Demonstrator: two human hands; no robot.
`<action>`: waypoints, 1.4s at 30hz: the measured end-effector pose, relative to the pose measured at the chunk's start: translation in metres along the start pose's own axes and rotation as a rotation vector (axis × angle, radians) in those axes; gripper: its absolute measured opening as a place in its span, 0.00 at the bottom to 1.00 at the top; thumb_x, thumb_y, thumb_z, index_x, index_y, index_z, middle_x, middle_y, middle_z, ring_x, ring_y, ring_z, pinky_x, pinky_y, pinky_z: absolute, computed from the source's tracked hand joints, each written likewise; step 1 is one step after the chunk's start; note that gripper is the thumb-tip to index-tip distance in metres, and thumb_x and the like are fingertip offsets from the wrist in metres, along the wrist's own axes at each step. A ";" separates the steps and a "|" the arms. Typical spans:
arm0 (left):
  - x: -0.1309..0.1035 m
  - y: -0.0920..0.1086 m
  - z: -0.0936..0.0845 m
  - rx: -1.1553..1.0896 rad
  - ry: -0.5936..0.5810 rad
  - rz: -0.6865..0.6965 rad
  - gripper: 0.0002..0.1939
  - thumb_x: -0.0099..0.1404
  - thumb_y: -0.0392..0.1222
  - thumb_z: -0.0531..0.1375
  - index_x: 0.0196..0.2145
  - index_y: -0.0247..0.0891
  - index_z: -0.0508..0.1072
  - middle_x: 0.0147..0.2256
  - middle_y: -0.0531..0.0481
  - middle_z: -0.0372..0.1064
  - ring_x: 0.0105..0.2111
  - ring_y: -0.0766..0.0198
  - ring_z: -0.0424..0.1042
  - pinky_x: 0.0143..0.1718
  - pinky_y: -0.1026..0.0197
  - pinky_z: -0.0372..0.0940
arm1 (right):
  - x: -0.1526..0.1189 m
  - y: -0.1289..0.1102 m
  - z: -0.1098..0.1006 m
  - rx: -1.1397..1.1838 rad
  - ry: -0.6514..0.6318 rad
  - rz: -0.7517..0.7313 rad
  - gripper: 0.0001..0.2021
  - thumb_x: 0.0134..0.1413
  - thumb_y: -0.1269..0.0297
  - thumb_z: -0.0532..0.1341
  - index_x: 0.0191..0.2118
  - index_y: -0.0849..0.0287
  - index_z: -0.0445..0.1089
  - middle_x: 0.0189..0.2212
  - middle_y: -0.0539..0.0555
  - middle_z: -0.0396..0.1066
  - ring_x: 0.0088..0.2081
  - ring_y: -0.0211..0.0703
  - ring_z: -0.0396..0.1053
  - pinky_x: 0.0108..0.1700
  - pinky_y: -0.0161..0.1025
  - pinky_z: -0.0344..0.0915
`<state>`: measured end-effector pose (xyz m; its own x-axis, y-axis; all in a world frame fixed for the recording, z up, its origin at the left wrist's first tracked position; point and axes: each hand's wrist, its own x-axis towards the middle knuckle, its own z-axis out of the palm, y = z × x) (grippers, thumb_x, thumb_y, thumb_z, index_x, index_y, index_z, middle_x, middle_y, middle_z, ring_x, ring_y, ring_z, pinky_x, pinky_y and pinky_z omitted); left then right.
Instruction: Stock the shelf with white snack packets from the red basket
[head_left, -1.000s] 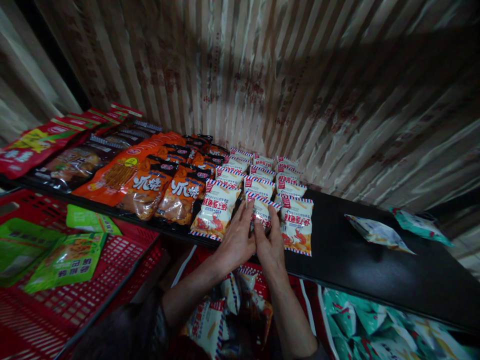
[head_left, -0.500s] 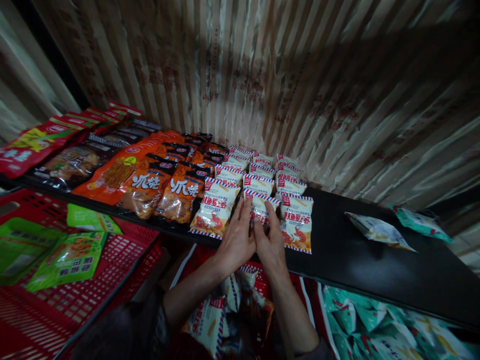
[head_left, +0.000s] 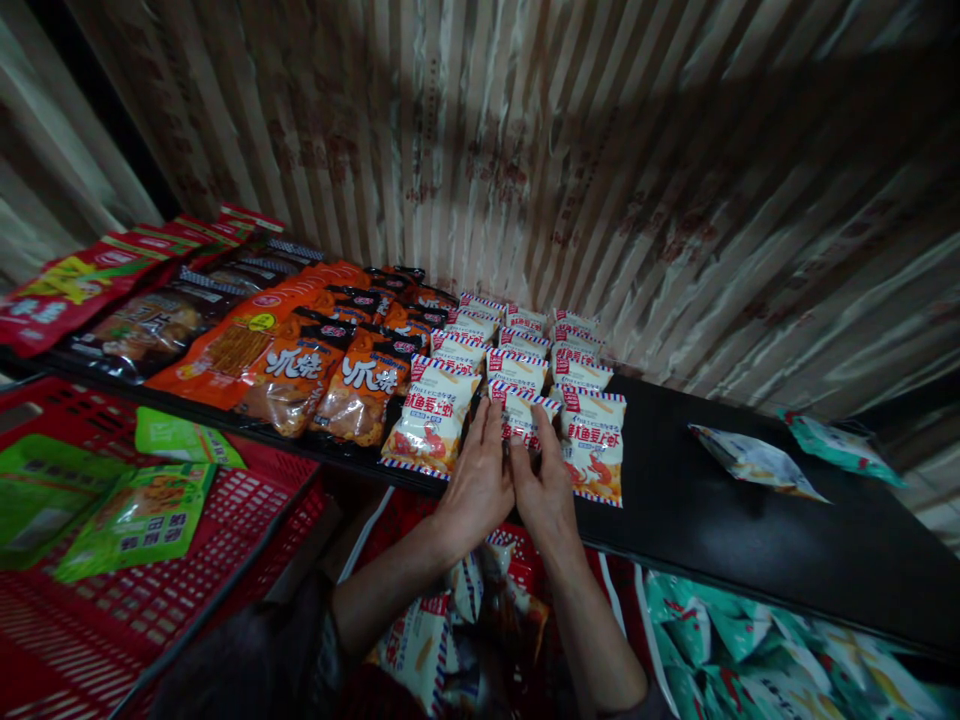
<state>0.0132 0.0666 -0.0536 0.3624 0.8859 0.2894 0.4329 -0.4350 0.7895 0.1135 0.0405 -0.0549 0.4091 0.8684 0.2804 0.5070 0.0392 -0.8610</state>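
My left hand (head_left: 480, 480) and my right hand (head_left: 544, 485) meet at the shelf's front edge, thumbs close together. Between them they grip the sides of a small white snack bag (head_left: 517, 412) with red print and a blue-and-red striped border, the front one of the middle row. Its lower part is hidden behind my hands. A matching snack bag (head_left: 429, 415) leans at the left of my left hand, and another snack bag (head_left: 592, 445) is at the right of my right hand. Behind stand several more of the same bags in rows.
On the black shelf (head_left: 697, 540), orange snack bags (head_left: 360, 385) stand left and two bags (head_left: 757, 462) (head_left: 844, 445) lie right. Below are a red basket (head_left: 247, 510) with green packets (head_left: 142, 520), a basket of white bags (head_left: 416, 650), and teal bags (head_left: 739, 640).
Hardly anything differs. Both hands have shifted very slightly at the front middle bag, while the other bags stay where they were.
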 end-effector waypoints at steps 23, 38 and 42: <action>-0.008 0.001 0.010 0.159 0.119 0.098 0.31 0.70 0.39 0.47 0.67 0.28 0.41 0.68 0.28 0.39 0.69 0.50 0.40 0.66 0.42 0.49 | -0.010 0.003 -0.009 -0.038 -0.031 -0.047 0.31 0.63 0.47 0.50 0.64 0.59 0.58 0.67 0.61 0.53 0.69 0.51 0.48 0.67 0.58 0.47; -0.013 0.002 0.014 0.309 0.118 0.148 0.26 0.71 0.39 0.47 0.65 0.32 0.52 0.69 0.32 0.37 0.69 0.45 0.41 0.65 0.40 0.52 | -0.019 -0.002 -0.016 -0.040 -0.067 -0.037 0.33 0.62 0.45 0.49 0.64 0.63 0.59 0.67 0.63 0.54 0.69 0.51 0.47 0.67 0.58 0.47; -0.012 0.004 0.012 0.283 0.082 0.112 0.29 0.71 0.38 0.46 0.67 0.29 0.46 0.69 0.29 0.35 0.68 0.44 0.43 0.64 0.42 0.53 | -0.016 -0.005 -0.015 0.007 -0.074 0.002 0.35 0.60 0.45 0.50 0.66 0.64 0.56 0.67 0.63 0.52 0.69 0.52 0.48 0.67 0.57 0.47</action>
<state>0.0204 0.0522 -0.0606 0.3581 0.8351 0.4176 0.6107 -0.5478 0.5718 0.1155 0.0194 -0.0483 0.3528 0.9025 0.2471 0.5008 0.0410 -0.8646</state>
